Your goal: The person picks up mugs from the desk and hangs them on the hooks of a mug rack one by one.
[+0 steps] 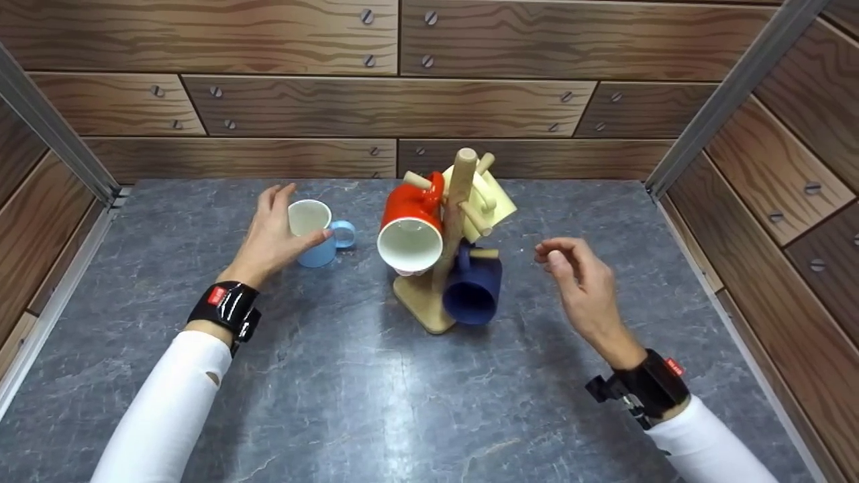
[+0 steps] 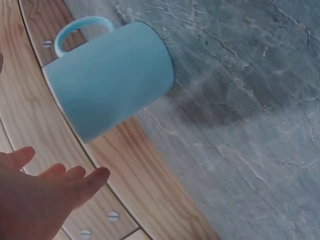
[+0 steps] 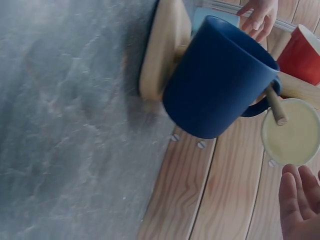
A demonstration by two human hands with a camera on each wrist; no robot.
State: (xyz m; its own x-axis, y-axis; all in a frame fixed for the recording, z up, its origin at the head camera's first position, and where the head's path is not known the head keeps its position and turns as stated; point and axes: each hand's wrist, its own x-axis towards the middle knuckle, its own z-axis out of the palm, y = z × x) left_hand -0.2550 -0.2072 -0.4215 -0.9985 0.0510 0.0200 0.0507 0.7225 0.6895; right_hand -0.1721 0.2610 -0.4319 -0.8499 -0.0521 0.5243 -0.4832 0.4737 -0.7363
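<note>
A light blue mug (image 1: 318, 253) with a white inside stands upright on the table, its handle pointing right in the head view. My left hand (image 1: 268, 235) is just beside it, fingers spread and thumb apart. In the left wrist view, a gap shows between the fingers and the light blue mug (image 2: 112, 80). A wooden mug tree (image 1: 462, 176) carries a red mug (image 1: 402, 204), a pale yellow mug (image 1: 500, 201) and a dark blue mug (image 1: 484, 278). To the right of the tree, my right hand (image 1: 590, 292) hovers with loosely bent fingers, holding nothing.
Grey marbled tabletop (image 1: 322, 402) spreads under everything. Wood-patterned panels (image 1: 295, 107) close off the back and both sides, with metal rails (image 1: 731, 80) at the corners. The mug tree's wooden base (image 1: 419, 305) rests near the middle of the table.
</note>
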